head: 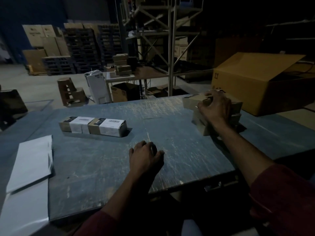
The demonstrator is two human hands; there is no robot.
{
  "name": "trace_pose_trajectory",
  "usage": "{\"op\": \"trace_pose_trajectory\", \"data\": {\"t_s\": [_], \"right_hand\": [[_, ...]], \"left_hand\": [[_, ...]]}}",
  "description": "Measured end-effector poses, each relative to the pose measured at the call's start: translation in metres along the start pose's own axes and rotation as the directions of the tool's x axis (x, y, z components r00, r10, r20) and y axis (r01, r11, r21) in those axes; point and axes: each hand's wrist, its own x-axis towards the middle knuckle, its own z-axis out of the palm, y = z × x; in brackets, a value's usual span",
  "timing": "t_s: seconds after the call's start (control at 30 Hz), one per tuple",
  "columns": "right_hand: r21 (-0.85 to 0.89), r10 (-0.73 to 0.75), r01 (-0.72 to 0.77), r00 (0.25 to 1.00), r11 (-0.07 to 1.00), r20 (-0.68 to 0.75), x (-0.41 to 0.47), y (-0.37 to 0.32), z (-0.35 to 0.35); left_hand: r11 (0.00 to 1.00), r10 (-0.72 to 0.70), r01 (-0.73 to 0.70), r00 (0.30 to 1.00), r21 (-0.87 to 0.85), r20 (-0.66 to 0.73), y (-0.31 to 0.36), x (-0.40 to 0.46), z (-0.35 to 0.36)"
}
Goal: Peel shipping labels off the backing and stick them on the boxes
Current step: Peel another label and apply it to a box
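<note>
Two small brown boxes (92, 126) lie end to end at the middle left of the blue table (179, 150), each with a white label across it. My right hand (214, 107) grips the top box of a stack of small unlabelled boxes (192, 101) at the table's far right. My left hand (146, 155) rests flat on the table near the middle, fingers apart, holding nothing. White label sheets (33, 160) lie at the left edge, with more white sheets (23, 212) in front of them.
A large open cardboard carton (252, 79) stands beyond the table's right corner. Behind the table are a metal rack (170, 48), a side table with small boxes (121, 65), an open box on the floor (125, 91), stacked pallets and cartons.
</note>
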Motion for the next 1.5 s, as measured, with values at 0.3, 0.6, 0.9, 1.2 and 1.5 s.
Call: {"op": "trace_pose_trajectory", "data": {"t_s": [0.3, 0.6, 0.9, 1.2, 1.5], "right_hand": [[0.521, -0.267, -0.013, 0.848, 0.853, 0.458, -0.109, -0.050, 0.063], [0.534, -0.368, -0.108, 0.611, 0.838, 0.701, -0.143, -0.096, 0.118], [0.408, -0.506, 0.300, 0.506, 0.862, 0.698, -0.133, -0.152, 0.117], [0.590, -0.722, 0.417, 0.428, 0.692, 0.544, -0.213, -0.268, 0.151], [0.331, -0.452, 0.334, 0.411, 0.883, 0.791, -0.259, -0.309, 0.211]], "left_hand": [[0.887, -0.165, -0.072, 0.874, -0.456, -0.458, -0.059, -0.020, -0.074], [0.930, -0.259, 0.069, 0.822, -0.362, -0.508, -0.169, -0.054, -0.163], [0.945, -0.274, 0.274, 0.961, 0.180, -0.024, -0.292, -0.061, -0.223], [0.972, -0.120, 0.176, 0.943, 0.157, -0.310, -0.303, -0.058, -0.210], [0.883, -0.389, 0.162, 0.776, -0.440, -0.496, -0.291, -0.048, -0.222]]}}
